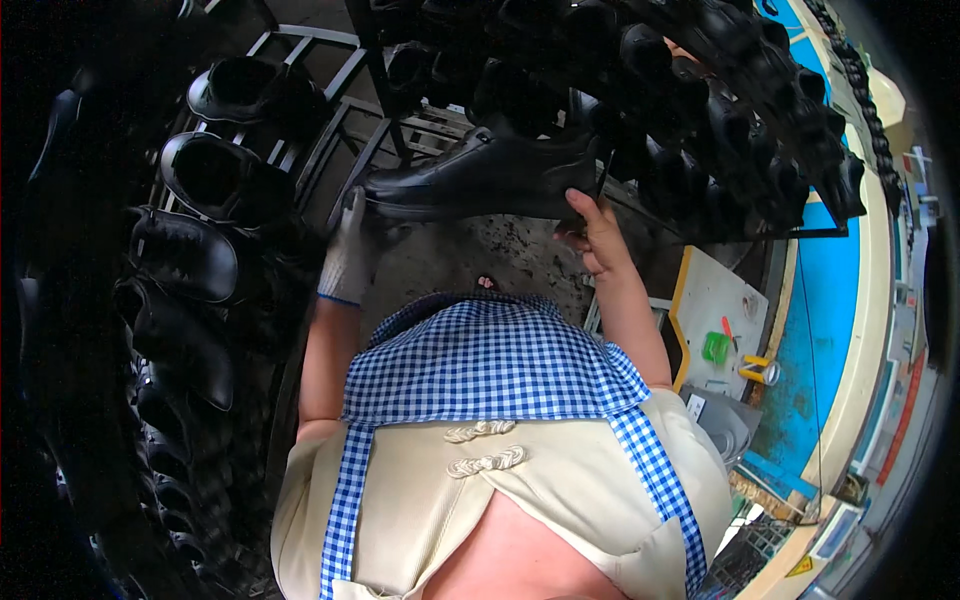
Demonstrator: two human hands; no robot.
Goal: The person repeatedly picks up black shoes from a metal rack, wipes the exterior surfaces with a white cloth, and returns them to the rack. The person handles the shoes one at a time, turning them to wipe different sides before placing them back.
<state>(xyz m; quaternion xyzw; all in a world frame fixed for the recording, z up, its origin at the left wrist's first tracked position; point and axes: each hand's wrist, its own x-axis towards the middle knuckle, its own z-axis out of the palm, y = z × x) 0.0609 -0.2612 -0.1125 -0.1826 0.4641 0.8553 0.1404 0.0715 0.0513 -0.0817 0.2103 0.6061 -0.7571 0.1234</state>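
Note:
A black leather shoe (pixel 480 175) is held sideways in front of me, toe to the left and heel to the right. My left hand (pixel 347 252), in a white knit glove, touches the shoe's toe end from below. My right hand (pixel 592 232), bare, grips the heel end with the thumb up against the sole edge. A thin dark tool seems to stick up from my right hand by the heel; I cannot tell what it is. My checked blue-and-white apron (pixel 490 360) fills the lower middle.
Racks of black shoes (pixel 195 180) curve along the left side, and more black shoes (pixel 720 90) hang on a rack at the top right. A small worktable (pixel 715 300) with a green item and small tools stands at right, beside a blue conveyor edge (pixel 830 300).

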